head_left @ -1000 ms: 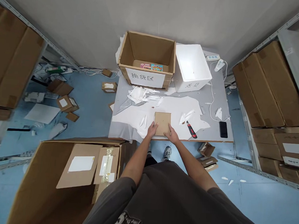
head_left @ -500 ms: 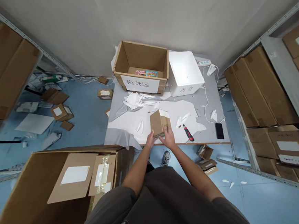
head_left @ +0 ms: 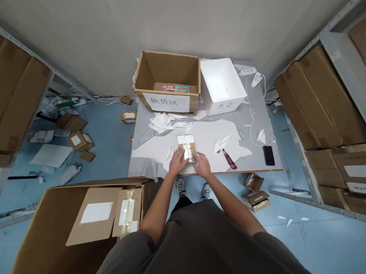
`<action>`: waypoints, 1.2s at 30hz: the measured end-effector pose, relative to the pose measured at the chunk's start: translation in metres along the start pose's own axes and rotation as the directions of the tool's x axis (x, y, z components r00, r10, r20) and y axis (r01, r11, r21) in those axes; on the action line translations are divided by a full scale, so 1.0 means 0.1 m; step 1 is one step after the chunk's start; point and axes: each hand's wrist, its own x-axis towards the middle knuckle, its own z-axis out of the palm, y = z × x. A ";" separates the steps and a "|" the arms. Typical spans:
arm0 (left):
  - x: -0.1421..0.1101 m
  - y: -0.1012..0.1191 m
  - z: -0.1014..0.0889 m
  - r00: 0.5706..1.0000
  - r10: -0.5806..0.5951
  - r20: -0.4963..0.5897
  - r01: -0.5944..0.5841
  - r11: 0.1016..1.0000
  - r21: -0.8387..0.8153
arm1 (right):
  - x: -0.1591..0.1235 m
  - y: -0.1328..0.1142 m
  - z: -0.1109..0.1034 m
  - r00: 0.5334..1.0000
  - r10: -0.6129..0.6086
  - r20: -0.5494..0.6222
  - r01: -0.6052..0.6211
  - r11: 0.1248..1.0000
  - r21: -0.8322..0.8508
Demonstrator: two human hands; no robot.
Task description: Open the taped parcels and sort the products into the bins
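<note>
Brown kraft **cardboard packet** (head_left: 186,148) lies flat between the hands, with a white label and a strip of clear tape facing up. The left hand (head_left: 177,162) grips its lower left edge, while the right hand (head_left: 202,165) sits at its lower right corner, seemingly touching it, though the contact is hard to confirm. The hands are close together but not clasped. Their fingers rest at the edges, away from the label and tape, which keeps that face in view and steadies the packet on the white protective sheet (head_left: 215,131) beneath it.

Beyond the hands, the grey surface (head_left: 247,157) carries crumpled white scraps (head_left: 160,122) to the left. A red-and-black utility knife (head_left: 229,159) and a black phone (head_left: 269,155) lie to the right. Ahead stand a labelled cardboard carton (head_left: 150,73) and a white plastic bin (head_left: 219,102). A large open carton (head_left: 52,224) sits nearer the person on the left, below the hands. Stacked cartons (head_left: 312,100) fill metal shelving to the right, and packaging litters the blue floor (head_left: 106,143) to the left.
</note>
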 end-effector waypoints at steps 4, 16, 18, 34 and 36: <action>0.07 0.17 -0.22 0.960 0.161 0.230 -0.223 0.936 0.271 | -0.18 0.94 -0.46 0.948 0.261 -0.183 -0.275 0.960 -0.054; 0.25 0.27 -0.22 0.948 0.004 0.318 -0.169 0.852 0.495 | -0.30 2.33 -0.29 0.839 0.541 -0.057 -0.540 0.841 0.030; 0.20 0.32 -0.15 0.963 -0.032 0.268 -0.114 0.853 0.509 | -0.30 2.33 -0.30 0.836 0.545 -0.058 -0.545 0.838 0.024; 0.50 0.29 -0.43 0.956 -0.192 0.221 0.098 0.921 0.376 | 1.02 0.07 -0.75 0.993 0.053 0.104 -0.054 0.999 0.004; 0.59 0.25 -0.42 0.941 -0.217 0.260 0.112 0.924 0.365 | 1.14 -0.15 -0.62 0.985 0.034 0.170 -0.033 0.999 -0.011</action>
